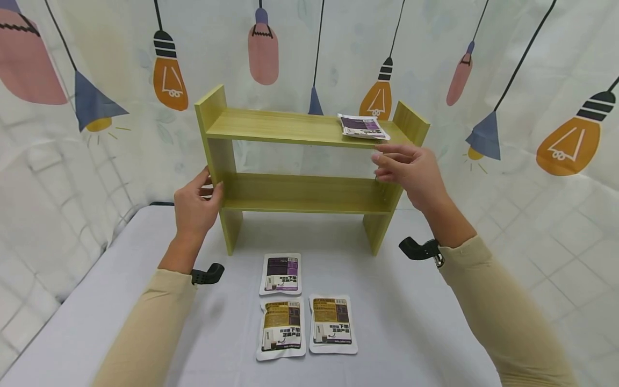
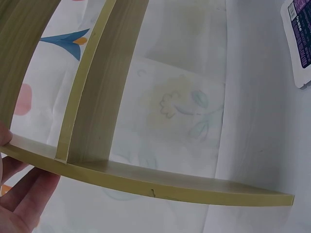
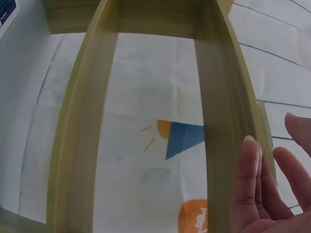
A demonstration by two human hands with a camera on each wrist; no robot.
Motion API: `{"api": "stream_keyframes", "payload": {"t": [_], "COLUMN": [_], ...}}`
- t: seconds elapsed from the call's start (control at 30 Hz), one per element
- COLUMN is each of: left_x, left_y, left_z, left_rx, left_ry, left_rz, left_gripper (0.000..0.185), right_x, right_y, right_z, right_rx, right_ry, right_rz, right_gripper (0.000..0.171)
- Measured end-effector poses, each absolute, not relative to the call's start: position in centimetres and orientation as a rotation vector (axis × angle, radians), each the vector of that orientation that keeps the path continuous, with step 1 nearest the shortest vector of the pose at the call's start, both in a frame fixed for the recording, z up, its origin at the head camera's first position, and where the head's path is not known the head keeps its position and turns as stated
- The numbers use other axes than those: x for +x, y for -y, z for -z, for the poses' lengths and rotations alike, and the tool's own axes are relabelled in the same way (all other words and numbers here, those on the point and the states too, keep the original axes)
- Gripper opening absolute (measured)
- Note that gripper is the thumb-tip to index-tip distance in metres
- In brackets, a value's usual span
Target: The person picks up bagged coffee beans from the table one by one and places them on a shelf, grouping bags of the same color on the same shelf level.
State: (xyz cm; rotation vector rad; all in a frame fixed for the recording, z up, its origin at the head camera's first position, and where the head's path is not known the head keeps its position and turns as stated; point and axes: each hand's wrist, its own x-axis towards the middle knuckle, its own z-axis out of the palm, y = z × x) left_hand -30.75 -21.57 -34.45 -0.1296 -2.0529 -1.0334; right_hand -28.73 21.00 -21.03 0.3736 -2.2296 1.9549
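Note:
A light green-yellow two-tier wooden shelf [image 1: 290, 196] stands upright on the table. My left hand [image 1: 197, 207] grips its left side panel; in the left wrist view the thumb lies on the inner side and the fingers [image 2: 36, 194] on the outer side. A white pouch with a purple and black label [image 1: 362, 127] lies flat on the top board, near the right end. Just below that pouch, my right hand [image 1: 411, 172] is at the board's front edge, its fingers loosely extended and holding nothing. Whether the fingertips [image 3: 249, 145] touch the board is unclear.
On the white-covered table [image 1: 203, 333], in front of the shelf, lie a purple-labelled pouch [image 1: 281, 274] and two gold-labelled pouches, one on the left [image 1: 282, 329] and one on the right [image 1: 333, 324]. Behind hangs a cloth backdrop [image 1: 213, 48] printed with lamps.

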Motion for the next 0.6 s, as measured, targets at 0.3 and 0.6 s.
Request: {"api": "stream_keyframes", "payload": {"t": [0.3,0.6], "left_x": [-30.7,-30.8], "left_y": [21.5,21.5], "left_z": [34.3,34.5], "left_rx": [-0.117,-0.11], "left_ry": [2.069,2.074], "left_rz": [1.026,1.028], "left_gripper": [0.045,0.045], "right_x": [-28.2,-27.5], "right_y": [-20.6,-19.9], "right_z": [23.5,26.0], "right_rx": [0.457,0.497], "right_ry": [2.275,2.333], "right_rz": [-1.827,-1.682], "right_gripper": [0.043,0.041]}}
